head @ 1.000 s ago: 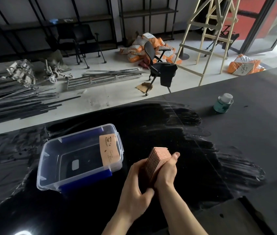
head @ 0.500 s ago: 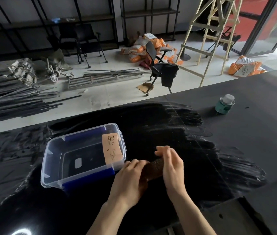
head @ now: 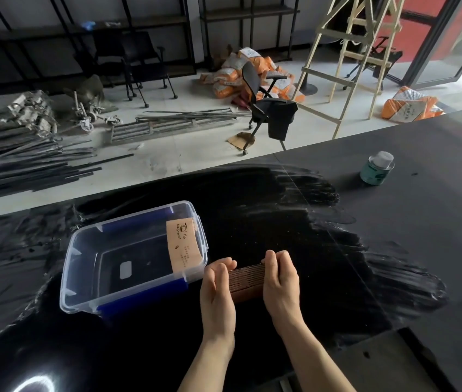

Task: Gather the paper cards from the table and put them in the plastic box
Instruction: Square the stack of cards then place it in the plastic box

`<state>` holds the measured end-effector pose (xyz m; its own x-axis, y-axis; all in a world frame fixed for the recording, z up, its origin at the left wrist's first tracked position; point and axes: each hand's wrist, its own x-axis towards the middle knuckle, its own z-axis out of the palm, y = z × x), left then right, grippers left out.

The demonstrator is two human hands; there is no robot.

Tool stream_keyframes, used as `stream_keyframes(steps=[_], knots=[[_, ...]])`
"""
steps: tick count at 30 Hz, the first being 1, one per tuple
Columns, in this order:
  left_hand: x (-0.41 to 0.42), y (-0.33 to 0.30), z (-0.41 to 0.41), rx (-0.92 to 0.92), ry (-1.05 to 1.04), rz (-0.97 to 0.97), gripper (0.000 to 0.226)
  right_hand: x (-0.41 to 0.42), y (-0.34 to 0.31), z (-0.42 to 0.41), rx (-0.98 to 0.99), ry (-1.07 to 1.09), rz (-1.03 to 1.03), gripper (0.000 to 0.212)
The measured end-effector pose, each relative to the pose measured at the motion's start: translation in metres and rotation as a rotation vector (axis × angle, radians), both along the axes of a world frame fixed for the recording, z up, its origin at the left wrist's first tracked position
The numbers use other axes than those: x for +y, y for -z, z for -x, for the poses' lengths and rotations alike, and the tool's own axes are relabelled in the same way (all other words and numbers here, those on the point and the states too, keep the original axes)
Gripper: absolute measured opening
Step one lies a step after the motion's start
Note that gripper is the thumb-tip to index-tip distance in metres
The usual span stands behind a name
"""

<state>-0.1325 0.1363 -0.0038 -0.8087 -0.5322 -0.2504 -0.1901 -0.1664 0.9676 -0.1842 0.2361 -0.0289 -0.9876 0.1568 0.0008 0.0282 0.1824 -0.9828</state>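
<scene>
A stack of brown paper cards (head: 248, 281) stands on edge on the black table, pressed between my two palms. My left hand (head: 218, 290) holds its left face and my right hand (head: 280, 281) its right face, fingers curled over the top. Just left of the stack sits the clear plastic box (head: 83, 267) with blue handles, its lid off. One tan paper card (head: 183, 246) leans against the box's right inner wall.
A green can with a white cap (head: 377, 172) stands on the table at the far right. The table's far edge runs behind the box. Beyond it are an office chair (head: 263, 106), a wooden ladder (head: 345, 66), metal rods and orange sacks on the floor.
The card stack was held upright above the table in both hands; it has come down onto the table, turned on edge, and my hands now squeeze it from both sides.
</scene>
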Motion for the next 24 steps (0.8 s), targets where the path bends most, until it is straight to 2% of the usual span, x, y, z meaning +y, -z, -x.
stream_keyframes(steps=[2,10,15,24], knots=[[0.002,0.0,0.007,0.002,-0.059,-0.02,0.021,0.0,-0.001,0.0,-0.007,0.007,0.007,0.033],[0.005,0.004,0.015,-0.02,-0.061,0.104,0.021,0.005,0.001,-0.001,0.027,0.047,-0.008,0.035],[0.006,0.006,0.016,-0.035,-0.085,0.088,0.022,0.005,0.002,0.0,0.034,0.048,-0.003,0.034],[0.0,0.013,0.013,0.002,0.009,0.225,0.025,0.004,0.004,0.0,0.064,0.045,-0.036,0.034]])
